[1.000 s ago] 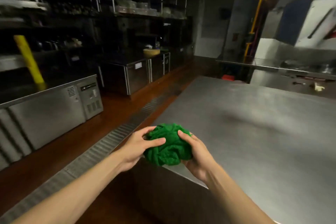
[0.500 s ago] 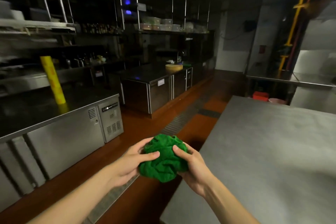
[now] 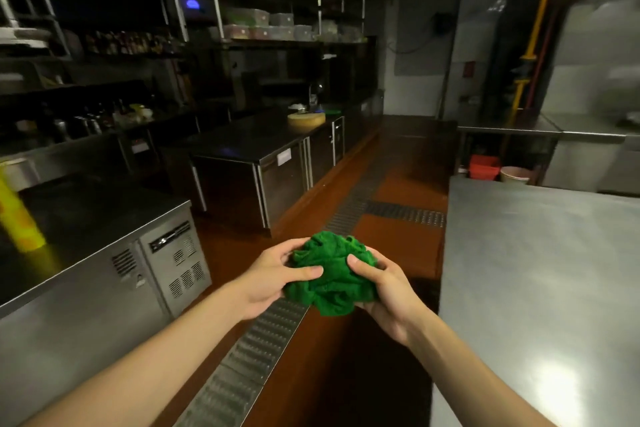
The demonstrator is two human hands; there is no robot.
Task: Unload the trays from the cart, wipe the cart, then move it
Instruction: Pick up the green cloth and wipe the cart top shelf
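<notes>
A green cloth (image 3: 332, 276) is sitting bunched into a ball between the two hands, the left hand (image 3: 270, 282) and the right hand (image 3: 388, 291) both curling their fingers into it from either side, out over the floor. It is looking soft, light and easily squeezed, so gripping a fold anywhere should do. A steel surface (image 3: 540, 274) is lying just right of the hands, a floor drain grate (image 3: 263, 340) is running beneath them, and a refrigerated counter (image 3: 114, 274) is standing to their left; no cart is showing.

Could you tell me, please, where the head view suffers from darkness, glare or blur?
Head view: the shelves at the back sit in deep darkness; a bright glare patch lies on the steel table at lower right; the yellow roll at left is smeared by blur; the green cloth is well lit and sharp.
</notes>
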